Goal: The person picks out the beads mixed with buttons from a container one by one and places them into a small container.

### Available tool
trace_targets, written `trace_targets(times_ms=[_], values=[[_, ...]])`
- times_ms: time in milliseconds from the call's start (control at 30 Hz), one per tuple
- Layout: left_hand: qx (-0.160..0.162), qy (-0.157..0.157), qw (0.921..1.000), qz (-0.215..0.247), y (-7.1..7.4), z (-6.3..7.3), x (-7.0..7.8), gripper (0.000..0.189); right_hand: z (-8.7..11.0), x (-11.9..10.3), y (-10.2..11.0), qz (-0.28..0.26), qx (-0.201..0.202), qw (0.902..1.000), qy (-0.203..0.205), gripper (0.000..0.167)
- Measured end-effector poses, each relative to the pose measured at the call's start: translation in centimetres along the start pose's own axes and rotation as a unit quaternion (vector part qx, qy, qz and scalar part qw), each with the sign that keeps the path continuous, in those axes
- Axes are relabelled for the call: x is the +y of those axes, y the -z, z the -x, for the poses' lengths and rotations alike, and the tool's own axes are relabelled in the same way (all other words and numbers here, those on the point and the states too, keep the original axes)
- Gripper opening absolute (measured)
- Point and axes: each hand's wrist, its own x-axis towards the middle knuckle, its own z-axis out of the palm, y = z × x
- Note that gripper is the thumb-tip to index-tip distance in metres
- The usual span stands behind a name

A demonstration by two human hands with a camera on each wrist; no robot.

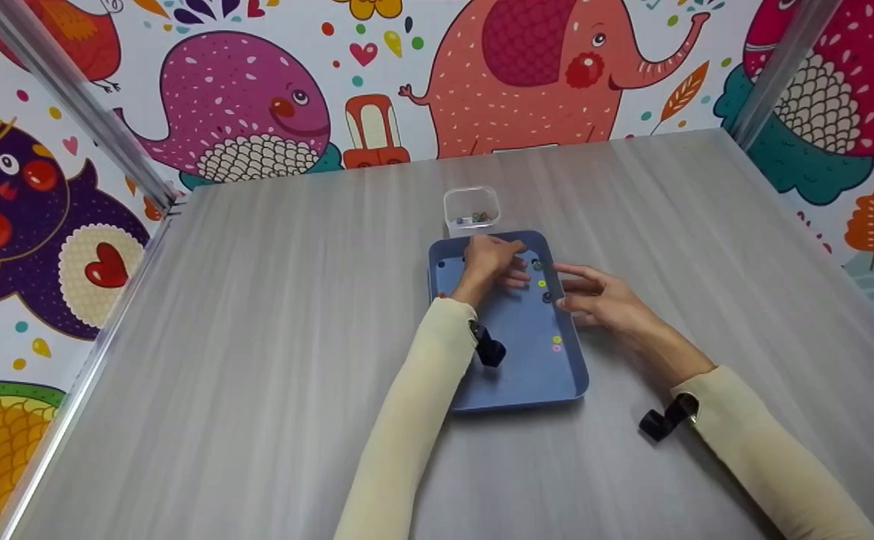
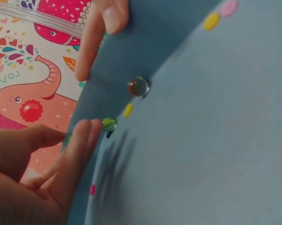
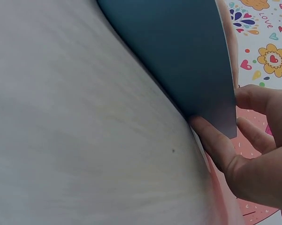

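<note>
A shallow blue tray [image 1: 515, 375] sits on the table, with small glass marbles and tiny coloured discs scattered in it. My left hand [image 1: 491, 262] is over its far half, close to the wall. In the left wrist view a small green marble [image 2: 67, 138] shows between the thumb and fingertips. Just past those fingers a yellow-green marble [image 2: 109, 124] lies along the wall, near a yellow disc [image 2: 127, 110] and a reddish-brown clear marble [image 2: 139, 86]. My right hand [image 1: 605, 304] holds the tray's right side, its fingertips at the rim and outer wall.
Behind the tray stands a small clear plastic box [image 1: 471, 204] with several marbles in it. Yellow and pink discs [image 1: 557, 343] lie farther down the tray's right edge. Printed cartoon panels [image 1: 542, 75] border the grey table [image 1: 294, 337].
</note>
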Motion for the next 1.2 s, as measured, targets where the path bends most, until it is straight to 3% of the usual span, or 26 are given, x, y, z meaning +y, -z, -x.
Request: trace_targets(times_ms=[167,433,733,933,1200], values=[[-0.015,-0.001,0.9995,0.026,0.5,0.5,0.3,0.028,0.0,0.0,0.0,0.009,0.006,0.9999,-0.002,0.069],[-0.036,-0.014,0.9992,0.013,1.4,1.3,1.3,0.023,0.0,0.0,0.0,0.011,0.011,0.9999,-0.003,0.068],[-0.043,-0.027,0.9986,0.013,2.3,1.8,1.8,0.028,0.0,0.0,0.0,0.019,0.018,0.9996,-0.008,0.067],[-0.048,-0.035,0.9980,0.021,2.8,2.3,2.0,0.030,0.1,0.0,-0.2,-0.004,0.011,0.9999,0.005,0.068],[-0.032,-0.048,0.9975,0.042,3.6,2.2,2.6,0.031,0.3,-0.1,-0.2,-0.013,0.005,0.9999,0.007,0.069]])
